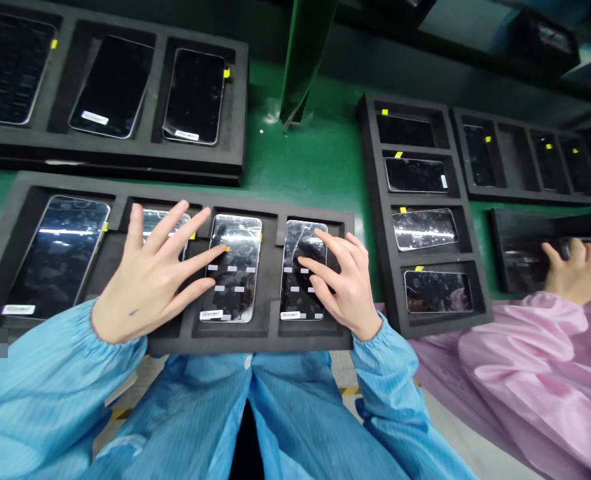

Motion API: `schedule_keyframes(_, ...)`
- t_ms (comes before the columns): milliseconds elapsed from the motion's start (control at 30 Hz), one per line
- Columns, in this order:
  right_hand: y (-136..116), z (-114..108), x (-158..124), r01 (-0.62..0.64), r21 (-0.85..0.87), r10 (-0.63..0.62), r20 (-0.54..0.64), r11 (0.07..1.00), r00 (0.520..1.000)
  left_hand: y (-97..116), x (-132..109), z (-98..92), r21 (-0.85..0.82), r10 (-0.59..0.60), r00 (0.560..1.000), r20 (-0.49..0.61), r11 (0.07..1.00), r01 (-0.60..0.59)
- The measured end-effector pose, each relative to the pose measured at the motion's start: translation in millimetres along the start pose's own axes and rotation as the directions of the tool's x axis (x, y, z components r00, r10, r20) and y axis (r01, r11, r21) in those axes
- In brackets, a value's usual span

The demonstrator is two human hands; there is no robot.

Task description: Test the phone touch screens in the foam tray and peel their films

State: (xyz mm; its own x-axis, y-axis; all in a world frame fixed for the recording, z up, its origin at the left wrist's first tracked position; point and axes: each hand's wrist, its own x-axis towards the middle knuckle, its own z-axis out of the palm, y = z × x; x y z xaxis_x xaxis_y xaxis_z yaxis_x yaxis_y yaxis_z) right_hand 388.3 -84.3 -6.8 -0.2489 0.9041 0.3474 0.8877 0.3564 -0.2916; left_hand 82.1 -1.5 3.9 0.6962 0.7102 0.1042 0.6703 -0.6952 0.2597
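Note:
A black foam tray (250, 343) lies in front of me, holding four glass-faced smartphones in separate slots. My left hand (150, 283) is spread, palm down, over the second phone (165, 223), which it partly hides. Its lowest fingertip touches the third phone (233, 297), which has small paper labels on its glass. My right hand (340, 283) rests its fingertips on the fourth phone (300, 247), covering part of that phone's glass. The first phone (58, 257) lies to the left of both hands, untouched.
Another foam tray of dark phones (110, 150) sits behind mine, and a four-slot tray (420, 213) stands to the right on the green bench (305, 153). A co-worker's hand (580, 270) in a pink sleeve works at far right. A green post (305, 60) rises behind.

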Motion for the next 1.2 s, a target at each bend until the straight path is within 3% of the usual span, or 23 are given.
schedule_keyframes(267,-3,-1,2,0.106,0.035,-0.110,0.112,0.994,0.988,-3,-14,-8.4,-0.063,0.019,0.990,-0.140,0.998,-0.028)
schedule_keyframes(433,-2,-2,-1,0.078,0.073,-0.079,0.009,0.994,0.997,0,-20,-2.9,-0.012,0.061,0.995,-0.076,0.998,-0.062)
schedule_keyframes(600,-2,-4,-11,0.018,0.072,-0.009,-0.117,0.997,0.993,7,-17,1.6,-0.035,0.104,0.990,-0.092,0.994,-0.107)
schedule_keyframes(733,-3,-4,-17,-0.026,0.072,0.039,-0.173,0.997,0.984,13,-13,7.2,-0.044,0.129,0.991,-0.018,0.991,-0.130)
schedule_keyframes(833,-2,-3,-22,-0.038,0.061,0.050,-0.203,0.997,0.978,13,-14,10.2,-0.069,0.145,0.988,-0.054,0.986,-0.149)
schedule_keyframes(1033,-2,-2,-23,-0.077,-0.014,0.075,-0.128,0.997,0.989,8,-23,3.3,-0.111,0.120,0.976,-0.180,0.984,-0.141)
schedule_keyframes(1200,-8,-2,-14,-0.005,0.005,0.005,-0.077,1.000,0.997,8,-33,-8.0,-0.075,0.082,0.976,-0.204,0.992,-0.099)
